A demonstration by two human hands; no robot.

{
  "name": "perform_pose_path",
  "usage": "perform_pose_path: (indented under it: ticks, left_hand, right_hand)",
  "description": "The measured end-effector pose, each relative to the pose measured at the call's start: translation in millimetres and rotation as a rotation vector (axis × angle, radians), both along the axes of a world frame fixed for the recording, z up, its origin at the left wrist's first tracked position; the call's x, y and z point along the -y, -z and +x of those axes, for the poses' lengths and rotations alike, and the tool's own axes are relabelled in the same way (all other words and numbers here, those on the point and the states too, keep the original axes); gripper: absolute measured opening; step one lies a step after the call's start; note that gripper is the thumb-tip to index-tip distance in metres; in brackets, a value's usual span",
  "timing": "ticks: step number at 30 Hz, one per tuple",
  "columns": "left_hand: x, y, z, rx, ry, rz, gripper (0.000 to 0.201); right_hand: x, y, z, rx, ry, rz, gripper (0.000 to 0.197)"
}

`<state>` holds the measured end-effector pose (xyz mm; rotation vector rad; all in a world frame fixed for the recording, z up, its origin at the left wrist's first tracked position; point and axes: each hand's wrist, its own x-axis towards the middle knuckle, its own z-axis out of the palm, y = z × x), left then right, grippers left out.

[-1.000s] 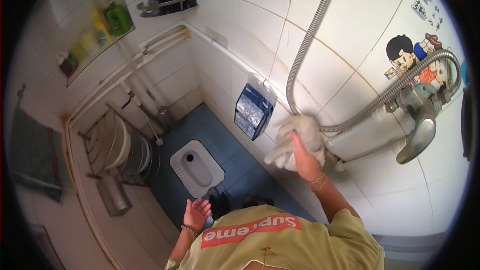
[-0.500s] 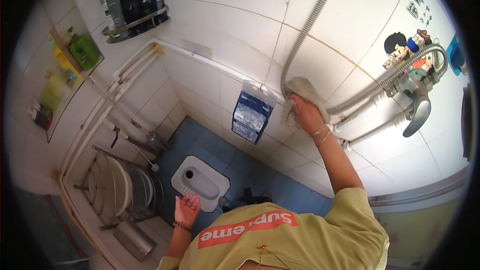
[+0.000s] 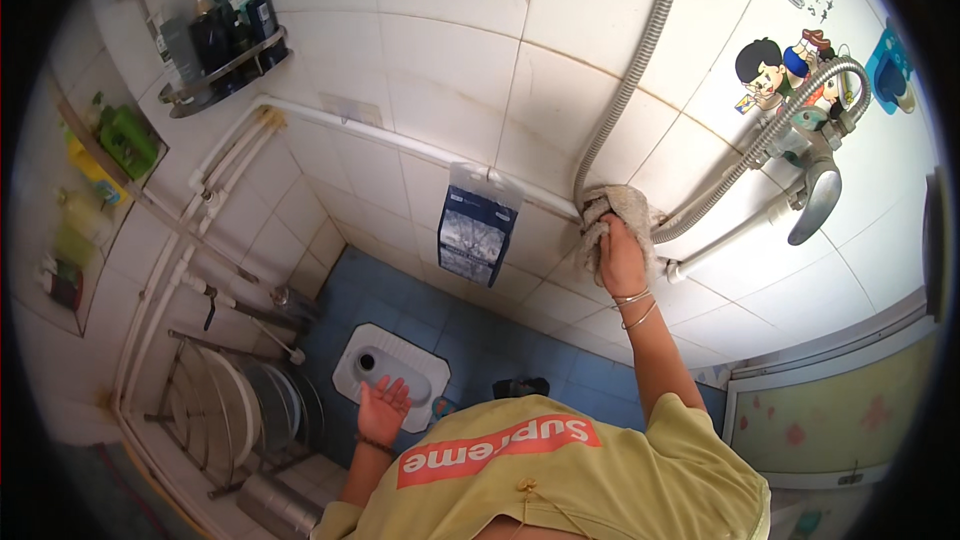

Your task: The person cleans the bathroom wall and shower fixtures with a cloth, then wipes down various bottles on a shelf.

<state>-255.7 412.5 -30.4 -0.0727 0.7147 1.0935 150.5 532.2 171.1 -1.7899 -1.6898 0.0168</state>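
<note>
Along the far wall [image 3: 450, 40], white tile stretches wide to the left of where you work, and a white pipe [image 3: 400, 143] crosses it low down, slanting from the far left corner toward the right. On your right, the room tightens: the flexible metal hose [image 3: 641, 62] drops beside your work spot and loops over to the tap [image 3: 818, 195], whose lever sticks out toward you. Just left, a blue and clear package [image 3: 477, 230] hangs in front of the wall, below the pipe. Blue floor [image 3: 500, 340] lies lower, between the wall and your body, with the squat toilet [image 3: 422, 370] set in it to the left.

The grey-beige cloth [image 3: 618, 205] sits at the pipe, by the low bend of the hose. It is bunched, so its long axis is loose; roughly, it runs from its far folded edge back toward your wrist, with a flap hanging on the left.

Your right hand [image 3: 624, 255] is closed on the cloth, fingertips hidden in its folds. Your left hand [image 3: 384, 408] is open, palm turned up and fingers a little spread, showing over the toilet's near left edge. The two are well apart.
</note>
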Motion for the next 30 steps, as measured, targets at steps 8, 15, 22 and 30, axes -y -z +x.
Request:
perform_pose_path:
  ticks: [8, 15, 22, 30]
  left_hand:
    - [2.4, 2.8, 3.6, 0.081, -0.010, -0.011, 0.048]
    - [-3.2, -1.5, 13.6, -0.010, -0.017, -0.051, 0.049]
    - [-9.3, -3.3, 16.0, -0.023, -0.018, -0.096, 0.049]
    - [-14.0, 9.0, 1.1, 0.109, 0.003, -0.036, 0.051]
  right_hand:
    - [-15.4, -2.0, 6.4, 0.106, -0.142, -0.057, 0.024]
    - [-43.4, -72.1, -6.1, 0.151, -0.090, 0.066, 0.025]
    - [-37.9, -7.1, -6.2, 0.033, -0.063, 0.240, 0.029]
    - [-56.6, -77.3, -1.2, -0.089, 0.284, 0.647, 0.035]
